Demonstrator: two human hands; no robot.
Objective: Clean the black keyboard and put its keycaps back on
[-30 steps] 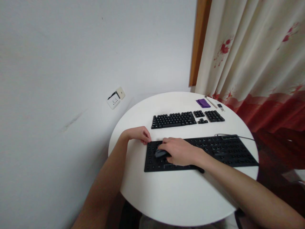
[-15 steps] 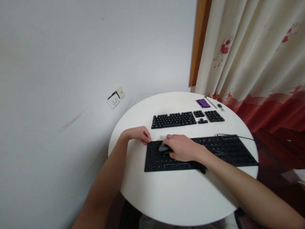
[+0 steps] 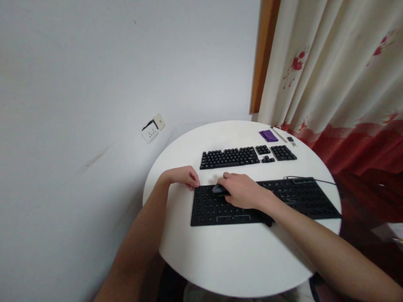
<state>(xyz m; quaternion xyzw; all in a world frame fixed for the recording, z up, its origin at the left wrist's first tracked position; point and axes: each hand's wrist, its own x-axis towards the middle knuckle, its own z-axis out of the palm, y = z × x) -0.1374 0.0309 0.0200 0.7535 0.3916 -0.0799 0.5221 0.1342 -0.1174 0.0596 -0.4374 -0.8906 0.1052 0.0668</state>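
A black keyboard base (image 3: 302,201) with its keycaps taken off lies across the round white table (image 3: 233,260). My right hand (image 3: 242,191) rests on its left part, fingers closed round a small dark object (image 3: 218,189) pressed against the top rows. My left hand (image 3: 185,177) sits at the base's upper left corner, fingers curled and touching its edge. The removed black keycaps (image 3: 229,158) lie laid out in keyboard order on the table behind the base.
A purple cloth (image 3: 268,135), a thin stick (image 3: 278,134) and a small dark tool (image 3: 291,140) lie at the table's far right. A cable (image 3: 324,181) leaves the base's right end. A wall socket (image 3: 153,130) is on the left wall; a curtain (image 3: 340,84) hangs on the right.
My right hand has slid the dark object from the lower left of the base up and to the right, onto the top rows. My left hand has stayed in place.
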